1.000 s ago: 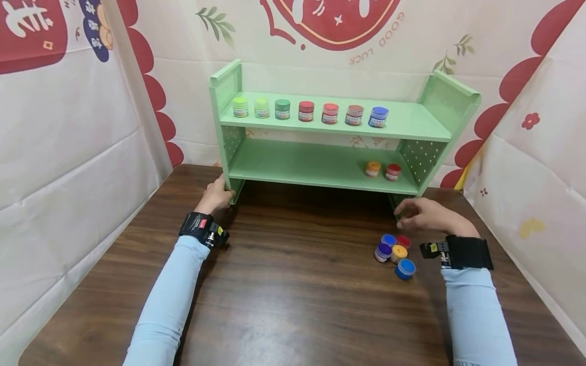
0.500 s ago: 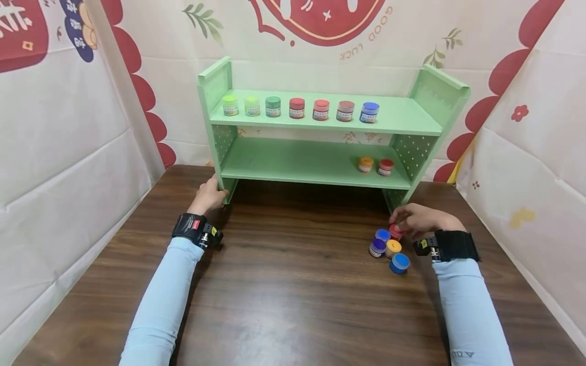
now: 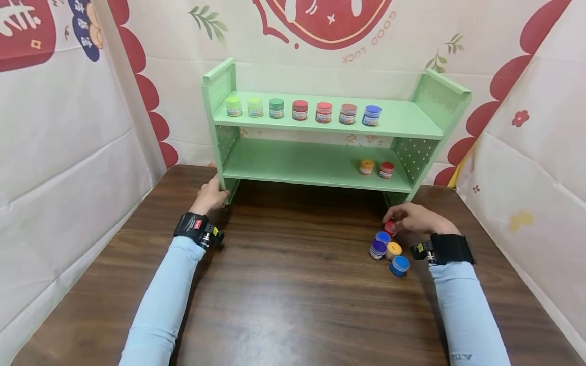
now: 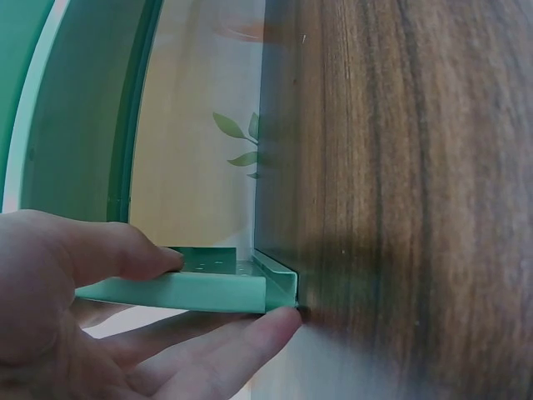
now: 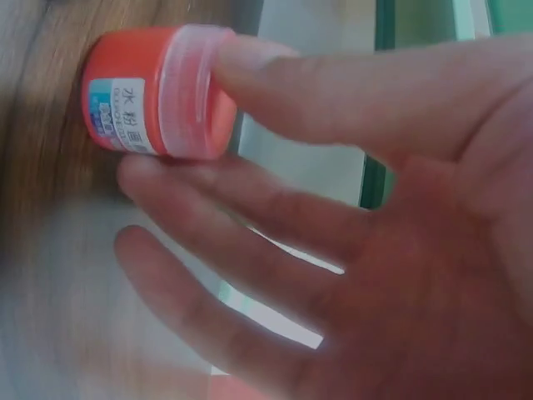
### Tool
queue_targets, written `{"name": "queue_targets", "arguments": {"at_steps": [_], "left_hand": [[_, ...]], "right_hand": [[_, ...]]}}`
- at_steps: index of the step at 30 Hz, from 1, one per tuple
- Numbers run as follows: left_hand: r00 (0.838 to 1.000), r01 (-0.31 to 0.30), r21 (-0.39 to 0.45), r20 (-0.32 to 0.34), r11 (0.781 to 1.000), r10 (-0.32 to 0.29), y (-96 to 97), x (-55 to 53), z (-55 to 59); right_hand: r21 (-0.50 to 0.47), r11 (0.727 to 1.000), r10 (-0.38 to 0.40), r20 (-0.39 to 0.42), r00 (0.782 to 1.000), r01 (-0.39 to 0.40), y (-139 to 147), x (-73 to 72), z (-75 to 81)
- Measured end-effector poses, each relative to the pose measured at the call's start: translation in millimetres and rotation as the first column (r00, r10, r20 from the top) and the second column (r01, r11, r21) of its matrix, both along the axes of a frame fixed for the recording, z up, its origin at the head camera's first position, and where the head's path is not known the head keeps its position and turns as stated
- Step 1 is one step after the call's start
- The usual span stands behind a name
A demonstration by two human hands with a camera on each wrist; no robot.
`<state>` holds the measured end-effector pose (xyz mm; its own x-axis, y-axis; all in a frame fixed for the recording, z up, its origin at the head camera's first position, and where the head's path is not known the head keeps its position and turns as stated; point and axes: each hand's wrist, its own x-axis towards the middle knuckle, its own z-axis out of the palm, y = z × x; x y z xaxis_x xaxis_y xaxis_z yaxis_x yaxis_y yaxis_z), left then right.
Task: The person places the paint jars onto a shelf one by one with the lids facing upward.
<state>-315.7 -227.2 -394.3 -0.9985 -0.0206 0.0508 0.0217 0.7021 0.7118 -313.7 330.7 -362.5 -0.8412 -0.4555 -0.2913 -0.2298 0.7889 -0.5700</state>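
My right hand [image 3: 416, 217] pinches a red gouache paint jar [image 5: 125, 92] between thumb and fingers, just behind the cluster of jars on the table. That cluster holds a blue jar [image 3: 382, 237], a purple-blue jar [image 3: 377, 249], a yellow jar [image 3: 393, 249] and a brighter blue jar [image 3: 400, 266]. At the other end, my left hand [image 3: 210, 195] grips the lower left side panel [image 4: 191, 292] of the green two-tier shelf [image 3: 293, 160], thumb on one face and fingers on the other.
Several paint jars, from a light green jar [image 3: 233, 107] to a blue jar [image 3: 371, 115], stand in a row on the upper tier. An orange jar [image 3: 366, 166] and a red jar [image 3: 386, 170] sit at the lower tier's right. A printed cloth [image 3: 320, 76] hangs behind.
My right hand has come down to the red jar, taken hold of it and shifted it slightly back and left from the cluster. My left hand stays on the shelf's side.
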Motion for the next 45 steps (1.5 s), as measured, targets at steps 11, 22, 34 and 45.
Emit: {"name": "queue_targets", "arguments": {"at_steps": [11,22,34,45], "left_hand": [[1.000,-0.019,-0.054,-0.019,0.998,0.018,-0.7,-0.1,1.9],[1.000,-0.007,-0.039,-0.010,0.999,0.006,1.0,-3.7,1.5],[1.000,-0.011,-0.057,-0.017,0.998,0.010,3.2,-2.3,-2.4],[0.999,-0.019,-0.075,-0.035,0.997,0.016,2.7,-1.2,-1.5]], "right_hand": [[0.151,0.988,-0.007,-0.162,0.987,0.032,-9.1,-2.5,2.7],[0.175,0.984,-0.007,-0.207,0.978,0.044,-6.7,-2.0,-4.1],[0.188,0.981,0.013,-0.286,0.958,0.043,-7.0,-1.7,-7.2],[0.191,0.980,0.008,-0.282,0.959,0.048,-14.5,-2.7,-8.9]]}}
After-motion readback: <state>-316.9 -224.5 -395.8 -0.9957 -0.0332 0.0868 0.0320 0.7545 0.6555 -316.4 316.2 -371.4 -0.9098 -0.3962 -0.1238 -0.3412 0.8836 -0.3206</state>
